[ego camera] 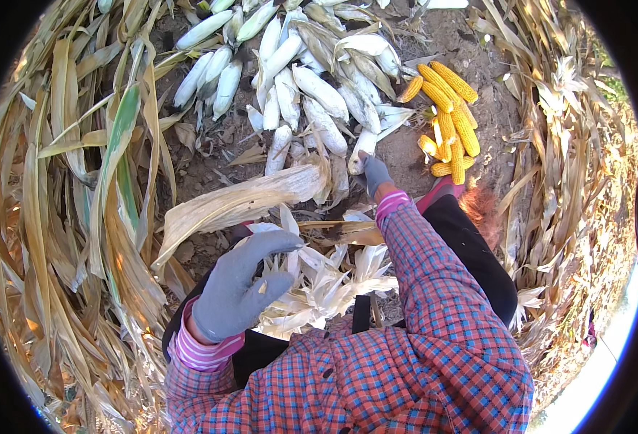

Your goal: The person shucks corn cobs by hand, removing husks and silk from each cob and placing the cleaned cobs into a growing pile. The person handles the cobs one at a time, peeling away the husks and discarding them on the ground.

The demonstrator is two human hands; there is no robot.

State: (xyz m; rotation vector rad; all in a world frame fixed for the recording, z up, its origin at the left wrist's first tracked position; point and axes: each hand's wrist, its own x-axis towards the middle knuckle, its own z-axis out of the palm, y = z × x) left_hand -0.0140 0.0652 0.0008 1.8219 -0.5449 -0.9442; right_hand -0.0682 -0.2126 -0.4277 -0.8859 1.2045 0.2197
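Note:
My right hand point(376, 172), in a grey glove, reaches forward and grips the near end of an ear of corn in its pale husk point(363, 147). That ear lies at the near edge of a pile of unshucked ears point(319, 92). Closer to my body, my left hand point(243, 282), gloved too, is raised with thumb and fingers apart and holds nothing. Below it, loose pale husks point(335, 276) lie between my legs. Shucked yellow ears point(449, 116) are heaped to the right of the pile.
Dry cornstalks and leaves stand or lean along the left point(64, 217) and the right point(546, 179). One long dry leaf point(243, 198) stretches across the soil point(205, 163) in front of my left hand. My bent right leg point(470, 249) is beside my right forearm.

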